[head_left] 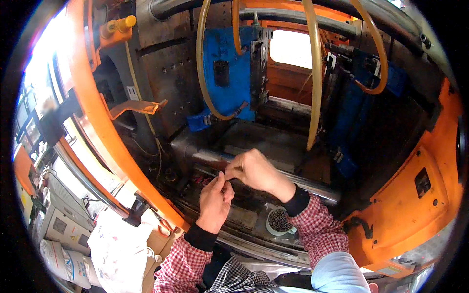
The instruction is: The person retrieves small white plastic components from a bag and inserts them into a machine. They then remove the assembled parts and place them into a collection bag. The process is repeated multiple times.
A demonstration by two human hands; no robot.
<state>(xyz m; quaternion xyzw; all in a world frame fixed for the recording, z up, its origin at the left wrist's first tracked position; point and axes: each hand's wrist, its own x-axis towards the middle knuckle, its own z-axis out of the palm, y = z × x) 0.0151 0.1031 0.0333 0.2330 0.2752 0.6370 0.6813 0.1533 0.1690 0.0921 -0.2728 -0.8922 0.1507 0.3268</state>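
My left hand is raised with thumb and fingers pinched together. Its fingertips meet those of my right hand, which reaches across from the right, also closed in a pinch. Whatever lies between the fingertips is too small to make out. Below my right wrist stands a pale cup with a handle, filled with small dark metal pieces. Both hands are over the lower front of a machine, in front of a steel bar.
A blue mould half is mounted at the back, facing another dark blue block on the right. Yellowish hoses hang down between them. Orange guards flank the opening. White sacks and a white sheet lie at lower left.
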